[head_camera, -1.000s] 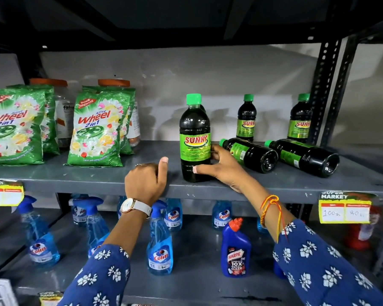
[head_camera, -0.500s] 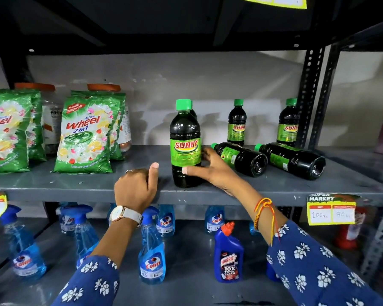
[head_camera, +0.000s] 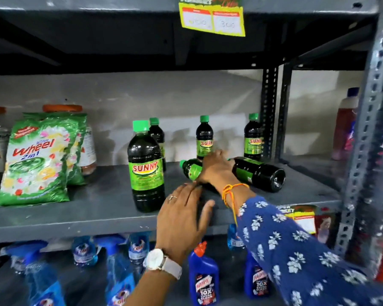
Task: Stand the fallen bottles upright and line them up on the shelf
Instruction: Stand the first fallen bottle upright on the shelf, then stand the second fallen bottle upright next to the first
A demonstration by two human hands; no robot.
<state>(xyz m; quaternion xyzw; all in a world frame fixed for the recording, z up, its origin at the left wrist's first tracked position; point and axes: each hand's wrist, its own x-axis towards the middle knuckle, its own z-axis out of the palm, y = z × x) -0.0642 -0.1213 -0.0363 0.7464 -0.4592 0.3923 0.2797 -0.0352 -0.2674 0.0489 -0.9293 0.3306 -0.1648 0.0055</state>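
Dark Sunny bottles with green caps and labels stand on the grey shelf (head_camera: 75,217). One upright bottle (head_camera: 146,168) is near the front, with another (head_camera: 157,133) just behind it. Two more upright bottles (head_camera: 204,138) (head_camera: 253,138) stand at the back wall. Two bottles lie on their sides. My right hand (head_camera: 217,167) is curled over the nearer fallen bottle (head_camera: 189,168), hiding most of its body. The other fallen bottle (head_camera: 260,174) lies to the right, base towards me. My left hand (head_camera: 184,215) hovers open at the shelf's front edge, fingertips close to the right wrist.
Green Wheel detergent bags (head_camera: 38,160) and jars fill the shelf's left side. Blue Colin spray bottles (head_camera: 119,272) and Harpic bottles (head_camera: 205,281) stand on the shelf below. A perforated metal post (head_camera: 363,151) rises at the right. A yellow price tag (head_camera: 211,17) hangs above.
My right hand left the front upright bottle and moved right onto the nearer fallen bottle. My left hand opened and slid right along the shelf edge. The view has come closer.
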